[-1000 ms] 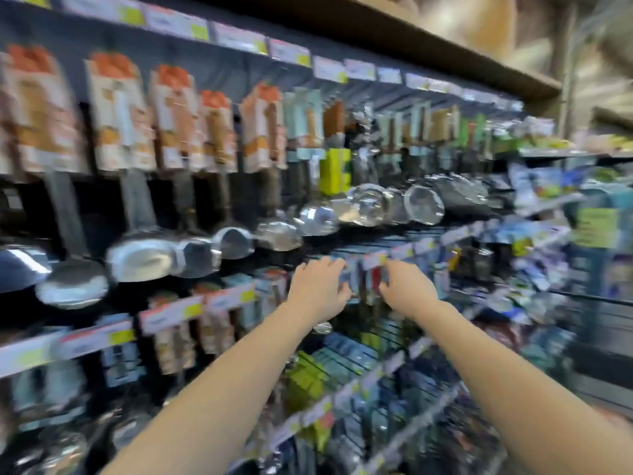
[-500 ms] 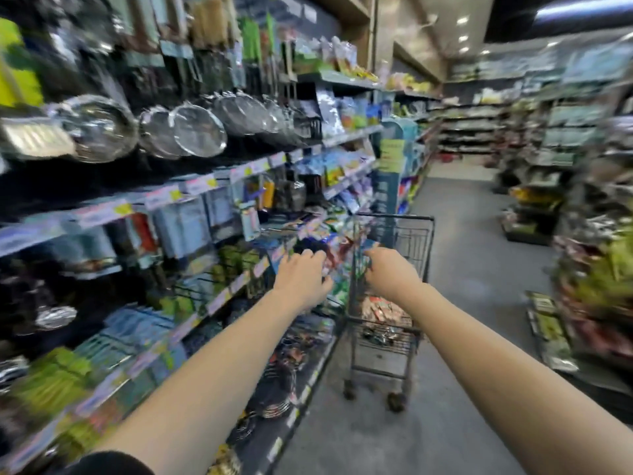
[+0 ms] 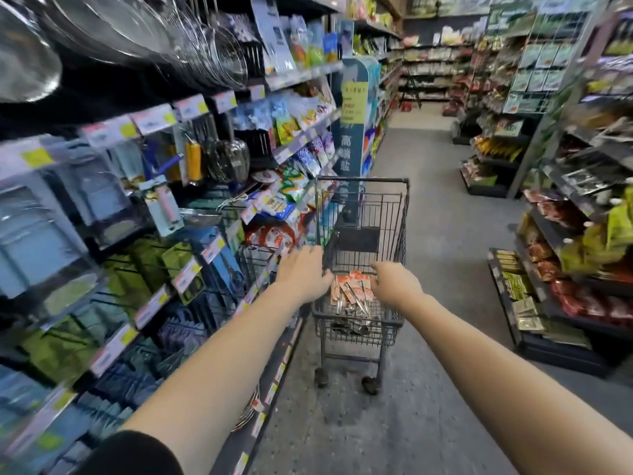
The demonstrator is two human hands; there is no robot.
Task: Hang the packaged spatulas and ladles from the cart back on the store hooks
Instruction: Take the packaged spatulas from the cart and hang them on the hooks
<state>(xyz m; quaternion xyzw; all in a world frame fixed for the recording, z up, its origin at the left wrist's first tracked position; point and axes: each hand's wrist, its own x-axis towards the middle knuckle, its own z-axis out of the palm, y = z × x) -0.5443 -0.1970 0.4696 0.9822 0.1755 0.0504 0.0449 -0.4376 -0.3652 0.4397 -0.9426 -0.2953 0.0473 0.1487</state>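
Note:
A small black wire cart (image 3: 394, 214) stands in the aisle against the left shelving. In its basket lie several packaged utensils (image 3: 352, 293) with orange-and-white cards and steel handles, more steel showing beneath them. My left hand (image 3: 303, 275) hovers palm down at the basket's left rim, fingers apart and empty. My right hand (image 3: 394, 284) hangs over the right side of the packs with its fingers curled downward, holding nothing. Both arms are stretched out forward. The hanging ladles are out of view.
Shelving with hooks runs along the left, carrying steel strainers (image 3: 205, 46) up high and packaged kitchen tools (image 3: 191, 159) lower down. A blue display stand (image 3: 354, 108) sits beyond the cart. Snack shelves (image 3: 565, 255) line the right. Grey floor (image 3: 445, 234) lies between.
The view has swung right, from the wall of hanging ladles to down the aisle. Both hands have left the hooks and come down over the cart's basket.

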